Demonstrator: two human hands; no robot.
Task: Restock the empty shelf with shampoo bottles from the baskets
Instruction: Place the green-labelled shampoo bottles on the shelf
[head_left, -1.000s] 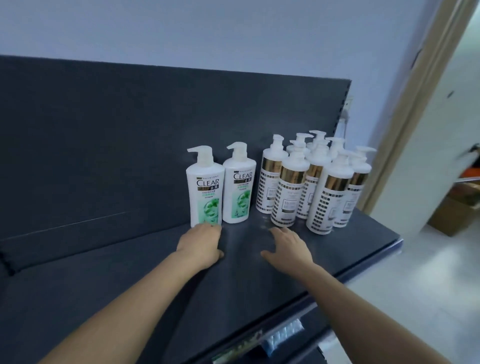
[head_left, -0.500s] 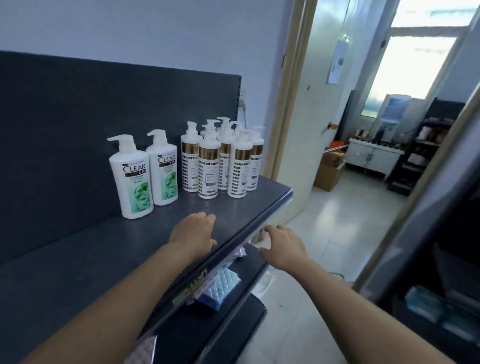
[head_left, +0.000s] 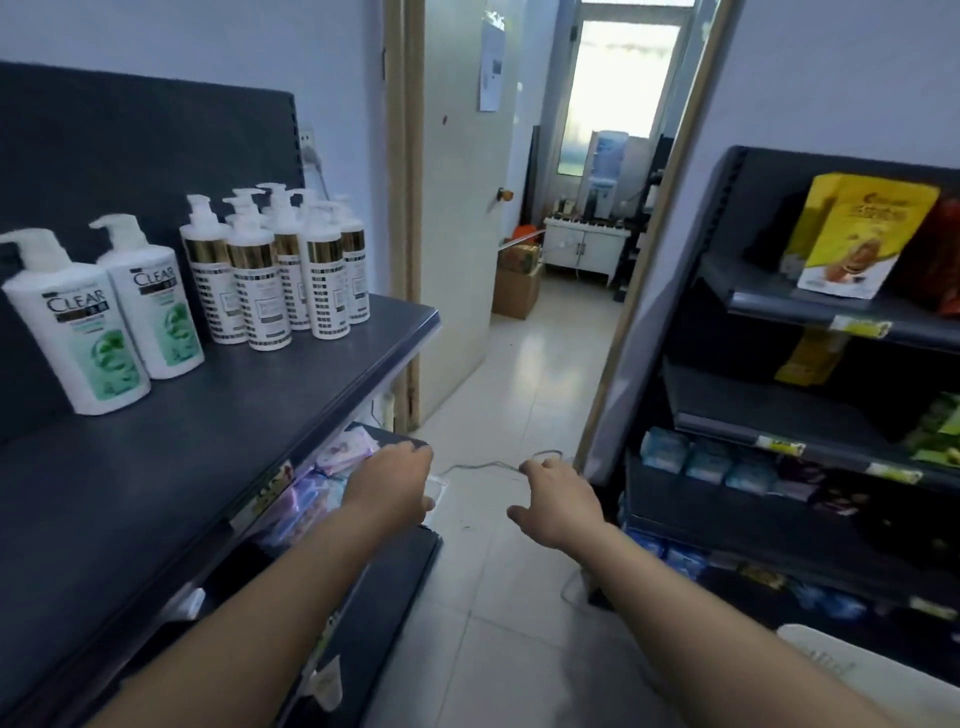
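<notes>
Up left of both hands, shampoo bottles stand on the shelf.

Daylight is admitted through a blown-out window beyond the doorway; glare is thrown onto the floor tiles; nearer shelving is left dim; motion blur and wide-angle bending are seen at the edges.

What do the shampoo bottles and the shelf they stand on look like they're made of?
Shampoo bottles: likely plastic, white and smooth with a soft sheen, moulded pump tops. Shelf: probably painted metal, dark grey and matte, with a thin folded front edge.
</notes>
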